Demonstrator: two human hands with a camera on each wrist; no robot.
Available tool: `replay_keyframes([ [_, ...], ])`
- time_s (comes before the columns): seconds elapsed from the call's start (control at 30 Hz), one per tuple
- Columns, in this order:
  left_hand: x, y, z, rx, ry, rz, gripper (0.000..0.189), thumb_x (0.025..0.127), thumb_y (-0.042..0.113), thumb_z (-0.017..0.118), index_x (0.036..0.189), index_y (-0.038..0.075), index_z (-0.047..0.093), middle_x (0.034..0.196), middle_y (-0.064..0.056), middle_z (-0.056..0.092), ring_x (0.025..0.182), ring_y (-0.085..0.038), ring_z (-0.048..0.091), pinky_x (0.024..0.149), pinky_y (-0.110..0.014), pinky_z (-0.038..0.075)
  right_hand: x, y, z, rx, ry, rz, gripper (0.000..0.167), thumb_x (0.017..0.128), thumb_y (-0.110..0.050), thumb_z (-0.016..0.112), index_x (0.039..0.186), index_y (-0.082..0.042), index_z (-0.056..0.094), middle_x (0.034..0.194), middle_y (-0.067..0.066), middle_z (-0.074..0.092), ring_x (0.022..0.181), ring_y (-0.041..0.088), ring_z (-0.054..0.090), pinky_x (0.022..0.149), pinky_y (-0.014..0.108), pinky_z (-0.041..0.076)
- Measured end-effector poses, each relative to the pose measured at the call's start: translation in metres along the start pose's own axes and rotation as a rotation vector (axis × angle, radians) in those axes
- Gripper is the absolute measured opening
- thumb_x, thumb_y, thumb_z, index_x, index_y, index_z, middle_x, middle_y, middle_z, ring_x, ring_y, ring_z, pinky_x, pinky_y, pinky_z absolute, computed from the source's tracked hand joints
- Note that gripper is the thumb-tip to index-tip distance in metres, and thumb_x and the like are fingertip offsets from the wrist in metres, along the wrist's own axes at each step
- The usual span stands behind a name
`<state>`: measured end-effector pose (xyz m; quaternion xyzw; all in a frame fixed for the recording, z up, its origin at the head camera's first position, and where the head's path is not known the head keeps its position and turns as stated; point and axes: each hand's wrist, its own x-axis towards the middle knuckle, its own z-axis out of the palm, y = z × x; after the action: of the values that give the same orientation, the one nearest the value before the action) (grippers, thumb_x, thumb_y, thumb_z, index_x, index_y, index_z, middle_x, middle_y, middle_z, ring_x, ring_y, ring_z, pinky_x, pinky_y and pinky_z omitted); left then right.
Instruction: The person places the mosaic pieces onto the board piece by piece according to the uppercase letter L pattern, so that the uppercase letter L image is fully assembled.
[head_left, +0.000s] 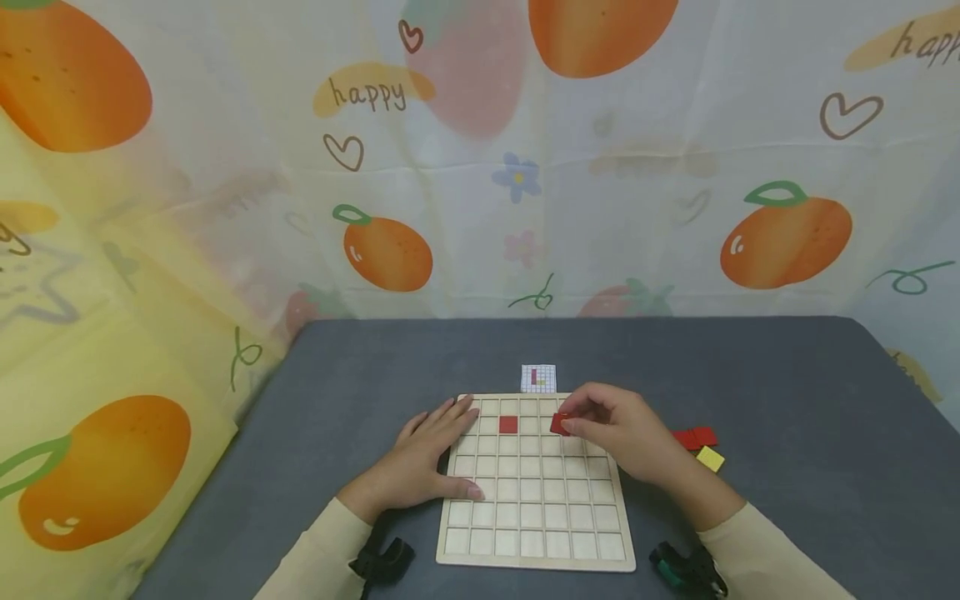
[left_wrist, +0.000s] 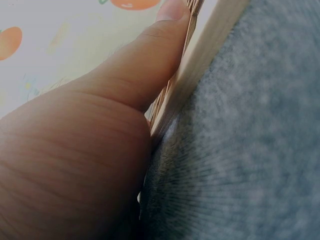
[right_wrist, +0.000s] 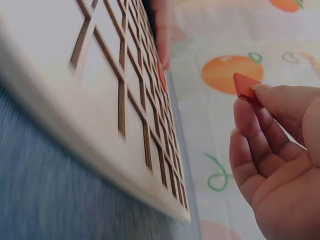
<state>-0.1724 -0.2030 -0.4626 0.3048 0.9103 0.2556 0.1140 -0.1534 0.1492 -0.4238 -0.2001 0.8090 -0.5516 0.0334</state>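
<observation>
A pale wooden grid board [head_left: 531, 542] with square recesses lies on the table. My left hand [head_left: 429, 458] rests on its left edge, fingers spread and fairly straight, the thumb on the lower cells; the thumb [left_wrist: 150, 55] also shows against the rim in the left wrist view. My right hand [head_left: 626, 429] pinches a red square tile [right_wrist: 246, 86] between thumb and fingers above the board's upper right part. Another red tile [head_left: 508, 425] sits in a cell of the second row from the far edge.
A small printed pattern card [head_left: 538, 378] lies just beyond the board's far edge. Red tiles [head_left: 696, 437] and a yellow tile [head_left: 710, 458] lie on the dark grey table [head_left: 795, 500], right of the board. A fruit-print cloth [head_left: 600, 208] hangs behind the table.
</observation>
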Motion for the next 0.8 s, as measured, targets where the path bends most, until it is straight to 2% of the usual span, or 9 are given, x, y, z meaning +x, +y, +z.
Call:
replay_keyframes([
  [0.07,0.000,0.000,0.000,-0.001,0.000,-0.002,0.116,0.088,0.072,0.080,0.175,0.016,0.028,0.182,0.000,0.011,0.166,-0.028,0.004,0.124,-0.068,0.002,0.004,-0.002,0.006,0.007,-0.005,0.005,0.010,0.102,-0.007,0.079,0.111,-0.009,0.077,0.103,0.001,0.074,0.093,0.025,0.070,0.082,0.033,0.058],
  [0.3,0.002,0.002,0.001,0.014,-0.002,-0.019,0.116,0.087,0.073,0.080,0.175,0.016,0.029,0.182,0.000,0.012,0.166,-0.028,0.004,0.124,-0.067,0.002,0.018,-0.001,0.026,0.045,-0.026,0.036,0.007,0.102,-0.010,0.079,0.108,-0.008,0.075,0.101,0.001,0.073,0.088,0.029,0.069,0.077,0.035,0.056],
  [0.57,0.002,0.004,0.000,0.035,-0.002,-0.018,0.115,0.088,0.072,0.081,0.174,0.015,0.031,0.181,-0.001,0.013,0.166,-0.029,0.005,0.124,-0.068,0.003,0.030,0.000,0.044,-0.018,-0.036,0.044,0.005,0.103,-0.006,0.077,0.107,-0.009,0.078,0.100,-0.002,0.073,0.088,0.019,0.068,0.079,0.036,0.056],
  [0.8,0.001,0.003,0.000,0.028,-0.003,-0.018,0.116,0.088,0.073,0.080,0.174,0.015,0.030,0.181,0.000,0.012,0.166,-0.028,0.005,0.124,-0.067,0.003,0.035,0.002,0.059,-0.068,-0.071,0.074,0.007,0.103,-0.006,0.076,0.104,-0.012,0.078,0.100,-0.005,0.073,0.090,0.015,0.068,0.084,0.040,0.055],
])
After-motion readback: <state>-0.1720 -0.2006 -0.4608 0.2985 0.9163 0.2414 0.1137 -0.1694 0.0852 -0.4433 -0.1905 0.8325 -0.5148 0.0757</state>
